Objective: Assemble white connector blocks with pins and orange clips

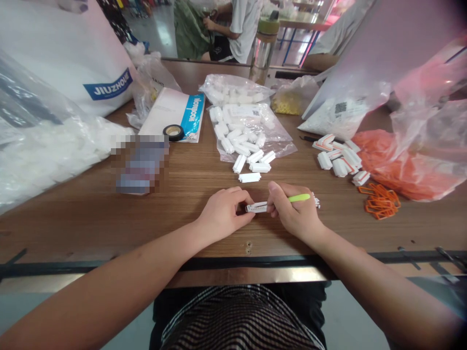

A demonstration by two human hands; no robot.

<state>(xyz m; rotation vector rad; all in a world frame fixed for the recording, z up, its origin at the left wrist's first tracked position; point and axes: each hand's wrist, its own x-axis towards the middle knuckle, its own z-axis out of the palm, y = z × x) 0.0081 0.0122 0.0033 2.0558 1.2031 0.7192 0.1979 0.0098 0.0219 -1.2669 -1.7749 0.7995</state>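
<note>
My left hand (223,214) is closed on the left end of a small white plastic connector housing (258,207), pinched between thumb and fingers just above the table. My right hand (297,214) grips a thin tool with a lime-green handle (299,198); its tip is hidden behind the fingers, at the right end of the housing. A few white bits (316,200) show just past the right hand. Straight ahead lies one loose white housing (250,177), and behind it several more spill from a clear plastic bag (282,143).
At right are white housings with orange strips (340,163), a pile of orange frames (381,201) and a bag of orange parts (412,165). Black tape (173,132) lies on a notebook (193,114). A bottle (261,53) stands behind; a large bag of white parts (47,150) fills the left.
</note>
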